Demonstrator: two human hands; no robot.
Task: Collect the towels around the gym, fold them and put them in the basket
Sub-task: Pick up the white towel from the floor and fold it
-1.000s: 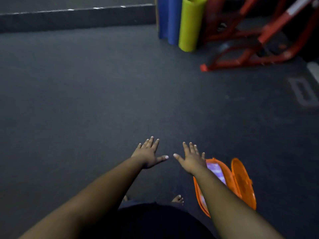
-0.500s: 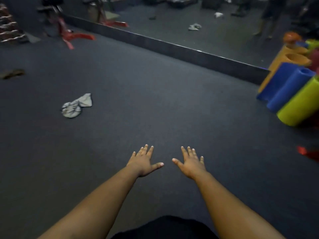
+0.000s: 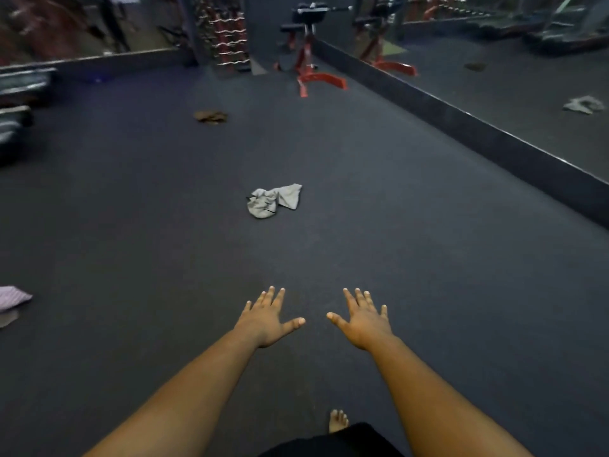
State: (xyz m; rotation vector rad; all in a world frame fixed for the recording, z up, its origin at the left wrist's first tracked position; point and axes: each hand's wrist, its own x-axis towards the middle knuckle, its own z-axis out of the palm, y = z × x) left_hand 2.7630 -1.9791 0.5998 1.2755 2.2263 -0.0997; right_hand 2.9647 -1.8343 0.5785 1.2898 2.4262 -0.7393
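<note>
Your left hand (image 3: 268, 319) and right hand (image 3: 362, 319) reach forward, fingers spread, holding nothing; the crumpled grey towel (image 3: 273, 201) lies at twelve o'clock. You are likely heading to collect it.

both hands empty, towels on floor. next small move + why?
Probably step forward toward the crumpled grey towel and reach down for it. Both the left hand and right hand are open, held out above the floor and holding nothing, and that towel lies straight ahead, nearer than the brown towel farther back.
</note>
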